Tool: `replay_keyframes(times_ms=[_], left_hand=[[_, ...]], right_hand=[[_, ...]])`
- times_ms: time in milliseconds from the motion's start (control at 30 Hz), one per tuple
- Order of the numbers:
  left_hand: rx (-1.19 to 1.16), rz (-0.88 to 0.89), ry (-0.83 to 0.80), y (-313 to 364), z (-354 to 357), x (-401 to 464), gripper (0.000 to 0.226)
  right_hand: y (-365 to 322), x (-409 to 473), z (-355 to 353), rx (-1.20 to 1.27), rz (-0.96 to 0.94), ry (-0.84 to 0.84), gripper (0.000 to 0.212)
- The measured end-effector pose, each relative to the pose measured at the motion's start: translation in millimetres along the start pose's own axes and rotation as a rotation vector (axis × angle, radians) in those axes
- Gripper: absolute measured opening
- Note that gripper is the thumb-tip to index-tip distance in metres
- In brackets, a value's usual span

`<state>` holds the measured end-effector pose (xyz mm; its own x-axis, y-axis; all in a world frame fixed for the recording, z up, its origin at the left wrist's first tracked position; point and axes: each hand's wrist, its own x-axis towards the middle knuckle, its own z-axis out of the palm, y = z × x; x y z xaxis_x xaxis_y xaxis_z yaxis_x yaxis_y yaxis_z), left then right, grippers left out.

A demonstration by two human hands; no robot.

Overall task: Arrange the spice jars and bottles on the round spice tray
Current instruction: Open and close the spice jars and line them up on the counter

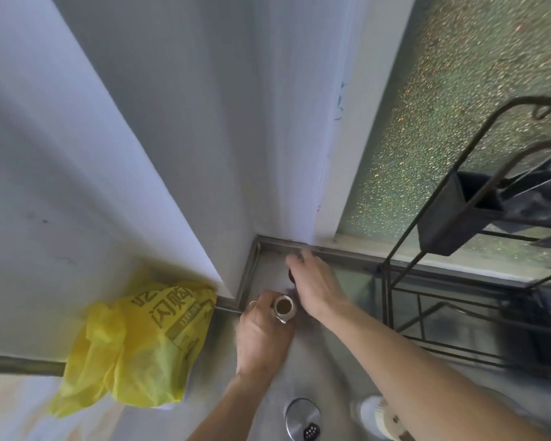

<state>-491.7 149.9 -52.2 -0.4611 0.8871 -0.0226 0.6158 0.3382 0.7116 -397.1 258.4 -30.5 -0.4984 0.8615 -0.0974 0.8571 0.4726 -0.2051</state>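
Grey steel counter runs into a white wall corner. On it stands a small shiny jar with a round open top (285, 308) — it looks light, hard and slippery, so the sides are the best place to hold. The left hand (261, 332) curls its fingers round it. Just past that, the right hand (315, 281) reaches flat, fingers spread, over a dark blurry thing (290, 275) — I cannot tell if it holds it.

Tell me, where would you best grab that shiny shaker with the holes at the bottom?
Take the steel shaker round its sides, coming straight down from above. It seems to stand upright on the metal counter with its round top facing the camera, and both hands are busy farther back.
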Motion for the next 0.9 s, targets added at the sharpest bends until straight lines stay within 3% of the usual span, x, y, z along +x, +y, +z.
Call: replay_keyframes(times_ms=[200, 367, 433, 633, 900], left_hand=[[-0.209, 0.016, 0.020, 71, -68, -48, 0.027], [-0.319, 0.135, -0.014, 151, -127, -98, 0.029], [-0.337, 0.218, -0.020, 181, -147, -116, 0.036], [-0.360, 0.447, -0.051, 240, -189, -159, 0.030], [-0.269, 0.647, -0.122, 273, -210, -200, 0.028]], right_hand=[[-12, -102, -132, 0.408, 0.024, 0.297, 0.042], [-19, -188, -259, 0.705, 0.058, 0.233, 0.033], [-17, -213, -298, 0.701, 0.016, 0.202, 0.033], [-6, -281, -374, 0.611, -0.143, 0.129, 0.050], [1, -340, -407, 0.482, -0.251, 0.010, 0.057]])
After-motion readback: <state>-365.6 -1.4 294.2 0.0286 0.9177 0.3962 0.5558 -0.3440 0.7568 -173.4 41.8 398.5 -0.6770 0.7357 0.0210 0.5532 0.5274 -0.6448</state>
